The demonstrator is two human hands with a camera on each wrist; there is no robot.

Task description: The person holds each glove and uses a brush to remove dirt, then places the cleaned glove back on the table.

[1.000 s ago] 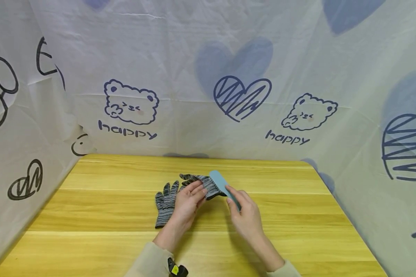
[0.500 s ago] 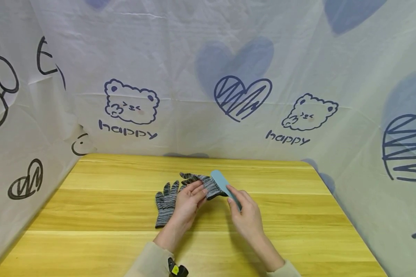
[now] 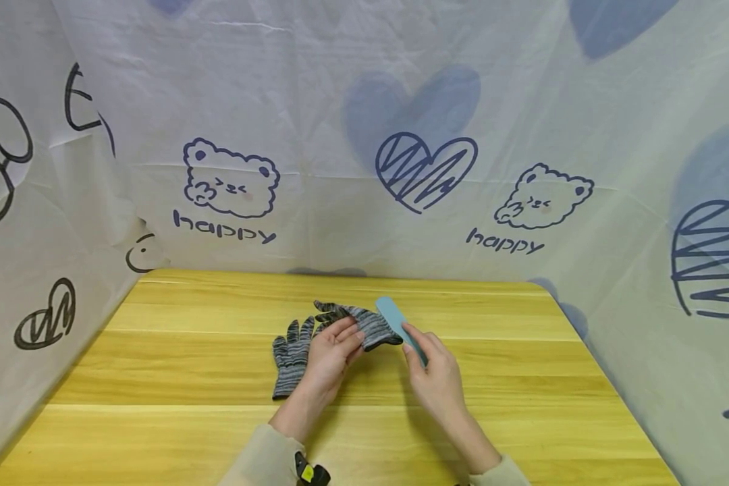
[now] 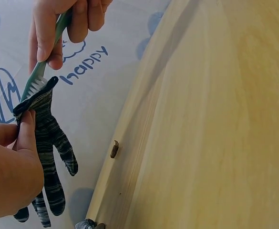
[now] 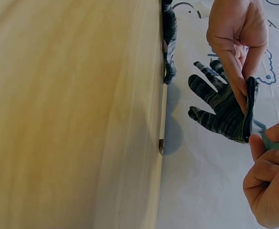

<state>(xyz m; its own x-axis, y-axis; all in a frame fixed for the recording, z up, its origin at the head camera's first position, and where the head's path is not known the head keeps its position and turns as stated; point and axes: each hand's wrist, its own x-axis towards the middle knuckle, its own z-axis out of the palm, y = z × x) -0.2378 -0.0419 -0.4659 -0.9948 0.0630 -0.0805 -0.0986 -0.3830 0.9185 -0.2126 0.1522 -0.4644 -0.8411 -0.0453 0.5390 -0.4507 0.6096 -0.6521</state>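
My left hand pinches a grey-and-black striped knit glove near its cuff and holds it above the table. The glove's fingers point away to the left, and in the left wrist view they hang down. In my right hand is the handle of a blue-green brush. Its white bristles face the glove and lie right at the dark cuff edge. A second striped glove lies flat on the table, left of my left hand, which partly covers it.
The wood-grain table reaches back to a pale curtain printed with hearts, bears and lettering, which also hangs along both sides. A dark band with a yellow patch sits at the left sleeve.
My right hand and the brush have shifted slightly right along the glove toward its cuff edge. More of the held glove's cuff shows. The left hand and the lying glove stay nearly still.
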